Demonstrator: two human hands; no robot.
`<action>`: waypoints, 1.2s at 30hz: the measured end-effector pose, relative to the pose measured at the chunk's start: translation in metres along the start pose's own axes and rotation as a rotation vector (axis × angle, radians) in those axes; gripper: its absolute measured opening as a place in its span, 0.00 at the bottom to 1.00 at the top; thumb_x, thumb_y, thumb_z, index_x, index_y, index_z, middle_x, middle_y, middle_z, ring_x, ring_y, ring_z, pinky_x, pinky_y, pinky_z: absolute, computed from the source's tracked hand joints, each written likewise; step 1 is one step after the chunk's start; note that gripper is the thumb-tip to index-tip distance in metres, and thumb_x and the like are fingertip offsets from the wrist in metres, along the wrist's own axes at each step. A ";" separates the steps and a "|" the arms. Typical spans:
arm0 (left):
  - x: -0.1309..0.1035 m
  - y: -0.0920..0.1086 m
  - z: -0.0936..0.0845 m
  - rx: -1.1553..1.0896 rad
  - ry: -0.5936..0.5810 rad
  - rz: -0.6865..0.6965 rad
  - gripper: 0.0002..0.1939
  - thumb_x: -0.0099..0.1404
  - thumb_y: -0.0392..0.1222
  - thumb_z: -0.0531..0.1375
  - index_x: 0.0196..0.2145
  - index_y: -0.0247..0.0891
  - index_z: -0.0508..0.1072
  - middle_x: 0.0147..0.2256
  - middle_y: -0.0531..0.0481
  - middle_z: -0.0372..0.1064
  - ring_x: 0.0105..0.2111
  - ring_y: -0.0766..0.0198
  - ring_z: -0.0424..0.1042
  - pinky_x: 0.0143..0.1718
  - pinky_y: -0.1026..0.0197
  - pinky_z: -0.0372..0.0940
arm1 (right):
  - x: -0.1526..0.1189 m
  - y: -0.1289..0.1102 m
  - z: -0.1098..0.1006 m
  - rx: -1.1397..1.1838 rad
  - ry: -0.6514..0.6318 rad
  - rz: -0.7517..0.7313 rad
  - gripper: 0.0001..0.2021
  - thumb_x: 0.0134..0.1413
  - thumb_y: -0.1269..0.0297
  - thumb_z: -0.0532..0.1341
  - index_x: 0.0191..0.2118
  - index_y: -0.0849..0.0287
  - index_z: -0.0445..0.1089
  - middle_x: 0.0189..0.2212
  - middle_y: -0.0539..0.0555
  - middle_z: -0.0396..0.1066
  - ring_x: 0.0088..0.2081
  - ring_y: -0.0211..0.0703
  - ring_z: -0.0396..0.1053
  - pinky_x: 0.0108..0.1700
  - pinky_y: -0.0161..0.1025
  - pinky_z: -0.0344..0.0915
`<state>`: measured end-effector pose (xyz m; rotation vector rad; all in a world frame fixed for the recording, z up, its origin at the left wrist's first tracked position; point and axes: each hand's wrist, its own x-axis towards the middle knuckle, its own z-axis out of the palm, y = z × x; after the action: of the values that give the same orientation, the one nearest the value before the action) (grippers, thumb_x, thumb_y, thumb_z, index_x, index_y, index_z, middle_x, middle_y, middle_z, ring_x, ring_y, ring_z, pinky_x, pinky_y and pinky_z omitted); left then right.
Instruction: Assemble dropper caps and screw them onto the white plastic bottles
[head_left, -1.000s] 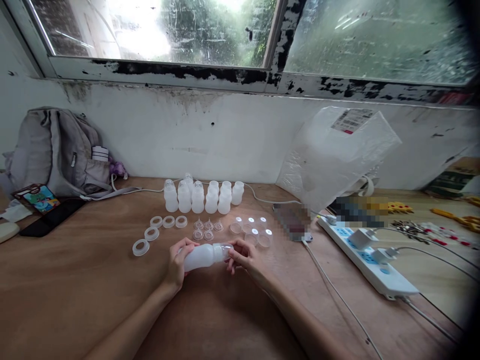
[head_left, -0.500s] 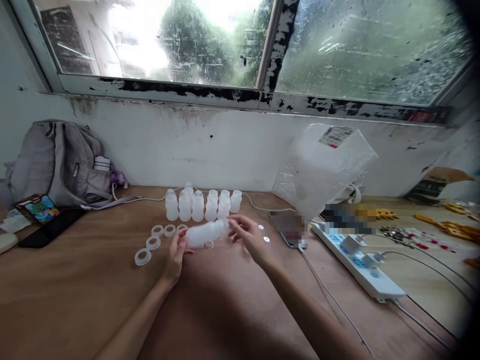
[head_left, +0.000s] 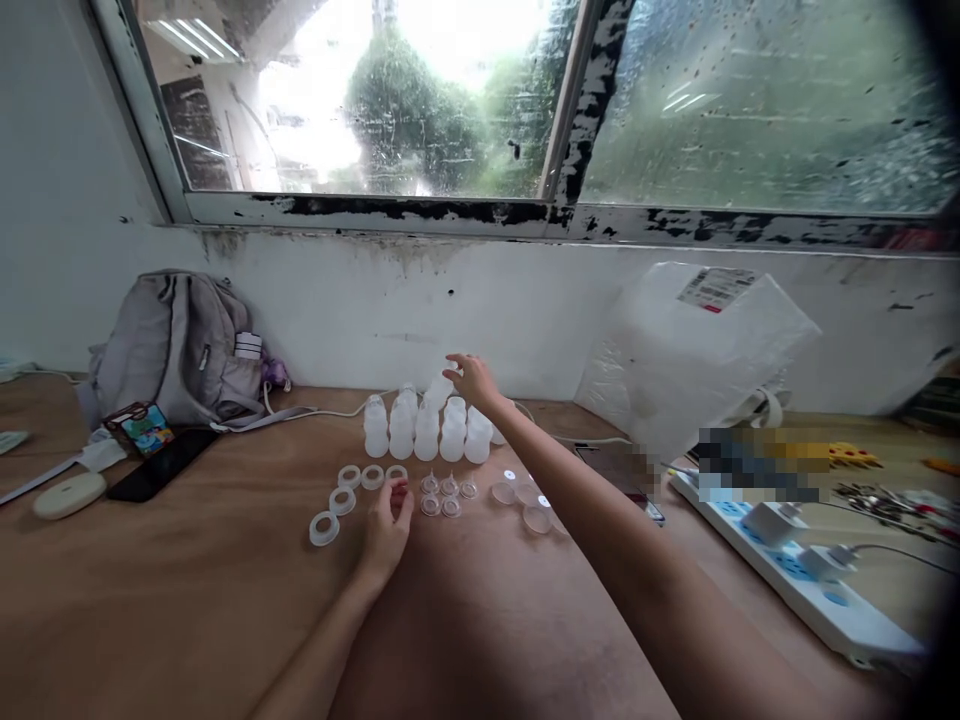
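My right hand (head_left: pixel 474 380) is closed around the upper part of a translucent white baby bottle (head_left: pixel 437 388), behind the front row of similar bottles (head_left: pixel 427 435). My left hand (head_left: pixel 387 525) rests low over the table, fingers loosely curled, thumb apart, with nothing visible in it. Its fingertips overlap a translucent ring (head_left: pixel 396 471); whether they touch it I cannot tell. More rings (head_left: pixel 324 528) lie to the left. Right of that hand sit several clear nipple-shaped pieces (head_left: pixel 450 486), and beyond them, partly behind my right forearm, round clear caps (head_left: pixel 536 519).
A grey backpack (head_left: pixel 180 345) stands at the back left, with a dark phone (head_left: pixel 161 468) before it. To the right are a plastic bag (head_left: pixel 697 350), another phone (head_left: pixel 611 468) and a power strip (head_left: pixel 795 565) with plugs. A white cable (head_left: pixel 337 411) runs behind the bottles.
The bottle went from between both hands to the back of the bottle group in my right hand. My left hand let go of it and lowered toward the rings. The view shifted left.
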<state>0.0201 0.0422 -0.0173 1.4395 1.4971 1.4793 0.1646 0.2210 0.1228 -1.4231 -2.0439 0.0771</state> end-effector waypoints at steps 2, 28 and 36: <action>0.001 0.001 -0.002 0.090 -0.020 0.067 0.12 0.58 0.44 0.52 0.37 0.36 0.66 0.33 0.46 0.67 0.30 0.63 0.67 0.32 0.59 0.64 | 0.005 -0.001 0.011 -0.009 -0.047 -0.007 0.15 0.50 0.64 0.56 0.45 0.58 0.64 0.36 0.57 0.67 0.43 0.47 0.59 0.42 0.40 0.55; 0.001 0.003 -0.010 0.440 -0.082 0.242 0.08 0.58 0.35 0.49 0.33 0.37 0.66 0.32 0.46 0.67 0.34 0.60 0.67 0.36 0.57 0.62 | -0.002 -0.013 0.018 0.008 -0.168 0.013 0.15 0.50 0.60 0.54 0.43 0.60 0.65 0.35 0.57 0.69 0.41 0.48 0.62 0.38 0.39 0.56; 0.002 0.008 -0.015 0.546 -0.062 0.335 0.08 0.58 0.35 0.49 0.32 0.38 0.67 0.32 0.47 0.67 0.36 0.59 0.66 0.38 0.55 0.62 | -0.128 -0.007 0.024 0.126 0.024 -0.029 0.09 0.52 0.66 0.49 0.36 0.59 0.64 0.22 0.50 0.66 0.25 0.39 0.64 0.29 0.33 0.56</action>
<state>0.0084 0.0376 -0.0059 2.1219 1.7701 1.2357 0.1725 0.1154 0.0471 -1.3107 -2.0028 0.1726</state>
